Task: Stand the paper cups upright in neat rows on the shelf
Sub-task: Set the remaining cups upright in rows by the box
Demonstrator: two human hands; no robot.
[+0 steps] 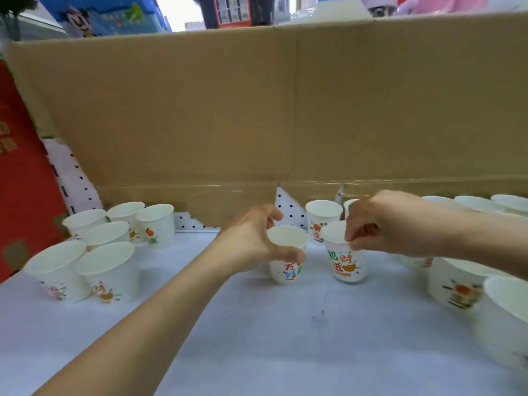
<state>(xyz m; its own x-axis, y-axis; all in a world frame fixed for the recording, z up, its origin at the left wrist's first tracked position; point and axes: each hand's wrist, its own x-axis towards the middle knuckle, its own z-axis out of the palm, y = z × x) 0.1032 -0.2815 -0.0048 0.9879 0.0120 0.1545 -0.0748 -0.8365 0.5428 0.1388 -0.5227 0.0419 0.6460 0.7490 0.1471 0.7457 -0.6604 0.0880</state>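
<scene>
Mid-shelf, just before cardboard wall [257, 110]: left hand [254, 238] curled round rim of centre-left cup [285, 270], thumb on near side, fingers behind, cup upright on shelf [285, 338]. Right hand [380, 221] pinches rim of centre-right cup [347, 264] from above, fingertips only; cup upright, near its neighbour. Rim grips likely chosen so bases can slide and settle while pair is lined up side by side. Left cluster [108, 252] upright but bunched, not in rows; right group [457, 284] upright, partly cut off. Rows judged barely begun.

One paper cup [347, 264] reads 招财进; the neighbouring cup [287, 271] shows 万.
</scene>
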